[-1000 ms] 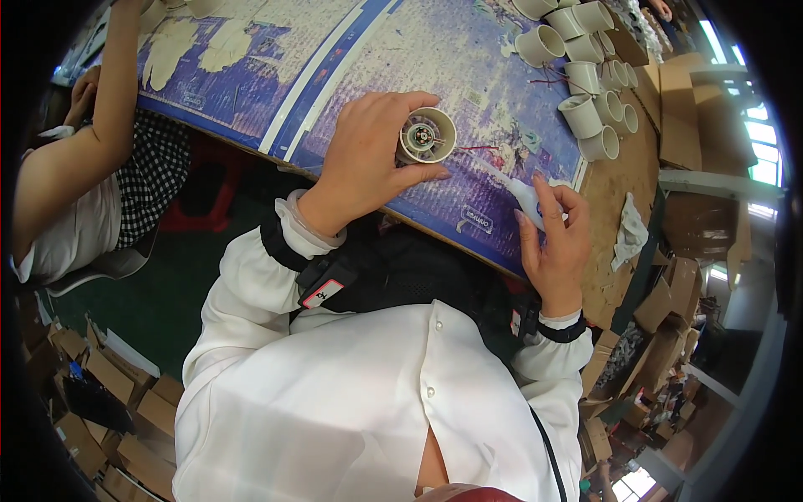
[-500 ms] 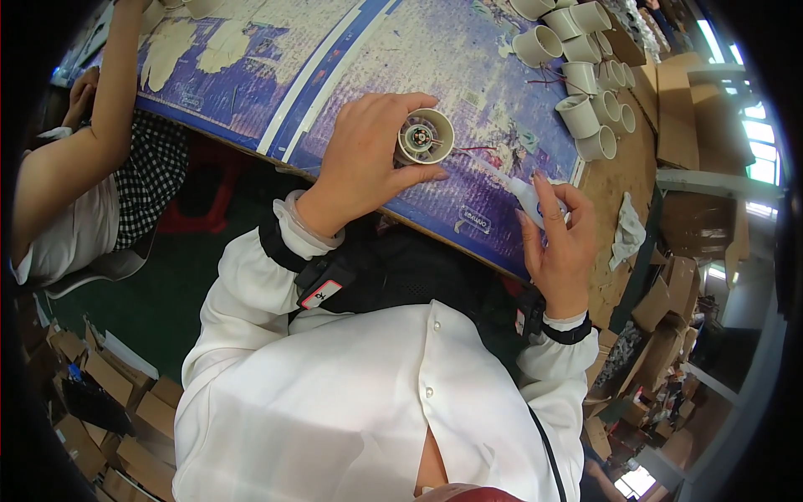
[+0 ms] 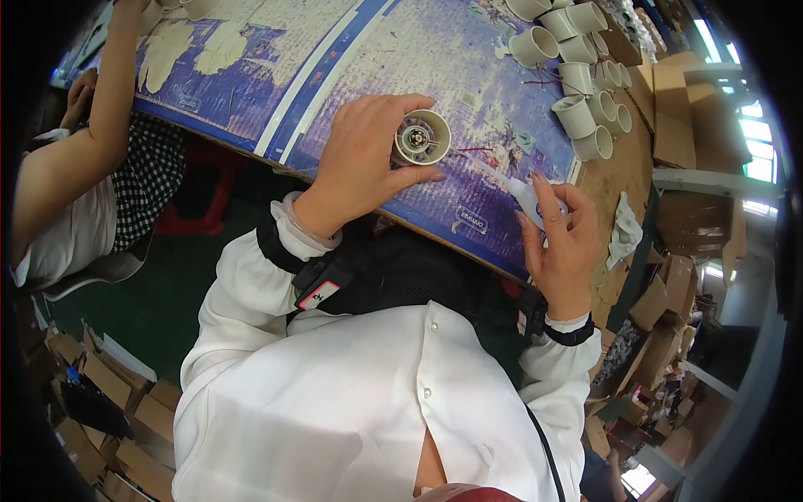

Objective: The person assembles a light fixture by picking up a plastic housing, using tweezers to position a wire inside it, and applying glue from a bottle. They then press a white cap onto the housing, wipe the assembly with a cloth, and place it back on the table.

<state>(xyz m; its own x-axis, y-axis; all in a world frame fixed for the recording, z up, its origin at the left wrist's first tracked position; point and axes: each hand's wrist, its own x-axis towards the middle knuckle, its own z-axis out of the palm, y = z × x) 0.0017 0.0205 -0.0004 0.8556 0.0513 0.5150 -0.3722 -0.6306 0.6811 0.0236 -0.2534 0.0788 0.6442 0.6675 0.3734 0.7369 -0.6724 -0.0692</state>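
Observation:
My left hand grips a cream cylindrical housing, thumb and fingers round its wall. Its round opening faces up, and inside sits a small motor-like part with a coppery centre. Thin red wires stick out from its right side over the table. In my right hand is a small whitish squeeze bottle with a long thin nozzle, pinched between thumb and fingers. The nozzle points up and left toward the housing, apart from it. Part of the bottle is hidden by my fingers.
Several similar cream housings, some with red wires, stand and lie at the far right of the worn purple-and-white table covering. A crumpled white cloth lies at the right edge. At left is another person's arm. Cardboard boxes are piled lower left.
Hardly anything differs. The view has shifted very slightly, and both hands keep the same hold on the housing and the squeeze bottle.

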